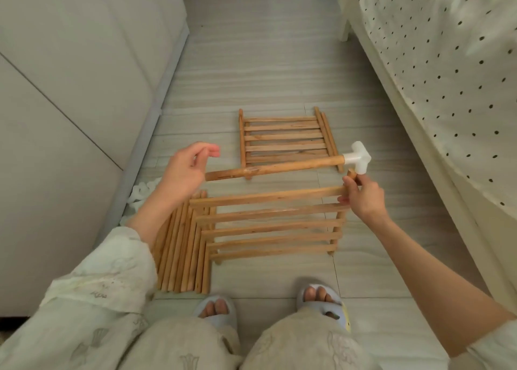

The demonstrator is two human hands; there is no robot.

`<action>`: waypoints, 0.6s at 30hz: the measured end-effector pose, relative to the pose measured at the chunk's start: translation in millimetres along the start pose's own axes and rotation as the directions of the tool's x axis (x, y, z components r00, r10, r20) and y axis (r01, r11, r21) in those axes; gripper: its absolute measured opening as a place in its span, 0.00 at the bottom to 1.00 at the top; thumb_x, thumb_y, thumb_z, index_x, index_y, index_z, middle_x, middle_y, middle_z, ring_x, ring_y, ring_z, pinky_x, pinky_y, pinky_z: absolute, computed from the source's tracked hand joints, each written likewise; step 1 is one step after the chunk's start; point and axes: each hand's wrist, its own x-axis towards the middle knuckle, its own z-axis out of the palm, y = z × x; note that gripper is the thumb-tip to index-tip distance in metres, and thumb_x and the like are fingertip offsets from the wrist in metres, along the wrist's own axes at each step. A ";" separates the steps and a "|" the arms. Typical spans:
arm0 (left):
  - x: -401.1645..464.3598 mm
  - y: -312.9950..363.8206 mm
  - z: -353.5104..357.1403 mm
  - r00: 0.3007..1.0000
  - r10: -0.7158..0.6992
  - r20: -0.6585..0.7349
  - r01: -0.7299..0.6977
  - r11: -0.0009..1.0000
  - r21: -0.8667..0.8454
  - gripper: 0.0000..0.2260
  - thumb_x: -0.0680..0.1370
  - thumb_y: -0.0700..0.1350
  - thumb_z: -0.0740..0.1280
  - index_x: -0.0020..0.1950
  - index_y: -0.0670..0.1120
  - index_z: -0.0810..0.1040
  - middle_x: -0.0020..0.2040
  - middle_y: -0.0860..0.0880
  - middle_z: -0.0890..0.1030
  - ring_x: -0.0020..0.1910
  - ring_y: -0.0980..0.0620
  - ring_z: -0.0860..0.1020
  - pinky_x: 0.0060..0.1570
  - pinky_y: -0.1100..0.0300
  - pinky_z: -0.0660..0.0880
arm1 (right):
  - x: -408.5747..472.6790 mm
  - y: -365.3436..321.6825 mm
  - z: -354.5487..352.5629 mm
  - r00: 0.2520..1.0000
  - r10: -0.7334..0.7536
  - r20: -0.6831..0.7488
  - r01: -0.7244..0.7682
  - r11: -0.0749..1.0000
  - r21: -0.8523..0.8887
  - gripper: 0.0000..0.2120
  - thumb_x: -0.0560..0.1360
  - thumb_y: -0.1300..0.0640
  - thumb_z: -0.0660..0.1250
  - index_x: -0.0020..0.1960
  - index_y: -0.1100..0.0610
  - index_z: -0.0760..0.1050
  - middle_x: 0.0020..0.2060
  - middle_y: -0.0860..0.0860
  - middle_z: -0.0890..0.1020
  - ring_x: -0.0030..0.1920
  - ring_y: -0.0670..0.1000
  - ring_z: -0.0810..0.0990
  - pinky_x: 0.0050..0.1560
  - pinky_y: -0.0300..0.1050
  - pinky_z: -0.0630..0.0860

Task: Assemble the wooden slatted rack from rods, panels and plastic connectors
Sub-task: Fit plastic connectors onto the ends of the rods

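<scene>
Rod (274, 168) with white plastic connector (357, 157) on its right end lies crosswise, long axis left–right, above the near slatted panel (271, 224). Connector's lower socket sits directly over the panel's far-right post. My right hand (361, 199) pinches that post, fingers curled round it, just beneath the connector. My left hand (186, 171) is at the rod's free left end, fingers loosely curled; whether it holds the rod I cannot tell. Judgement: next move is down onto the post. Second panel (285, 140) lies farther off on the floor (265, 67); loose rods (181, 252) near left.
</scene>
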 end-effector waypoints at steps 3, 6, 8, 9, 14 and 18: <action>-8.7 -32.7 -14.9 0.980 -0.192 -0.059 0.186 0.978 -0.093 0.14 0.82 0.35 0.53 0.62 0.41 0.75 0.60 0.47 0.76 0.63 0.50 0.72 0.60 0.64 0.65 | 2.6 -0.9 -1.2 1.000 0.021 -0.009 -0.021 1.000 0.000 0.08 0.81 0.55 0.58 0.49 0.59 0.71 0.39 0.53 0.78 0.36 0.55 0.82 0.50 0.54 0.79; -21.0 -51.1 -17.8 0.925 -0.371 0.078 0.378 0.886 -0.268 0.20 0.79 0.29 0.53 0.67 0.43 0.70 0.67 0.45 0.72 0.65 0.47 0.71 0.60 0.57 0.69 | 3.1 -0.8 -3.2 1.000 0.018 -0.017 -0.018 1.000 -0.006 0.08 0.81 0.54 0.58 0.50 0.59 0.71 0.40 0.54 0.78 0.35 0.53 0.81 0.49 0.52 0.80; -27.4 -55.3 -16.3 0.906 -0.391 0.163 0.424 0.834 -0.352 0.21 0.79 0.30 0.56 0.69 0.46 0.69 0.65 0.45 0.74 0.62 0.48 0.74 0.58 0.57 0.72 | 2.0 -1.5 -5.4 1.000 0.009 -0.021 -0.009 1.000 -0.014 0.08 0.81 0.54 0.58 0.50 0.59 0.71 0.42 0.55 0.79 0.35 0.53 0.81 0.49 0.52 0.79; -29.6 -56.0 -14.7 0.905 -0.382 0.187 0.425 0.824 -0.374 0.21 0.79 0.31 0.58 0.70 0.47 0.68 0.63 0.45 0.76 0.61 0.49 0.75 0.57 0.57 0.73 | 1.4 -2.0 -6.5 1.000 0.010 -0.026 -0.011 1.000 -0.013 0.08 0.81 0.54 0.58 0.50 0.59 0.71 0.42 0.55 0.79 0.36 0.54 0.81 0.50 0.52 0.79; -36.0 -51.8 -9.5 0.936 -0.298 0.186 0.349 0.854 -0.387 0.21 0.77 0.37 0.64 0.68 0.53 0.70 0.52 0.47 0.80 0.53 0.49 0.80 0.52 0.58 0.78 | 5.0 -2.8 -9.7 0.998 0.047 -0.051 -0.044 0.998 0.050 0.07 0.80 0.56 0.59 0.50 0.59 0.72 0.40 0.51 0.78 0.43 0.57 0.82 0.55 0.53 0.77; -40.2 -46.0 -11.4 0.942 -0.218 0.254 0.268 0.946 -0.183 0.19 0.76 0.44 0.67 0.66 0.57 0.71 0.53 0.49 0.77 0.52 0.51 0.78 0.52 0.59 0.75 | 6.3 -8.8 -5.3 0.996 0.086 -0.010 -0.083 0.980 0.180 0.04 0.79 0.60 0.60 0.52 0.58 0.73 0.44 0.51 0.77 0.47 0.54 0.80 0.58 0.57 0.76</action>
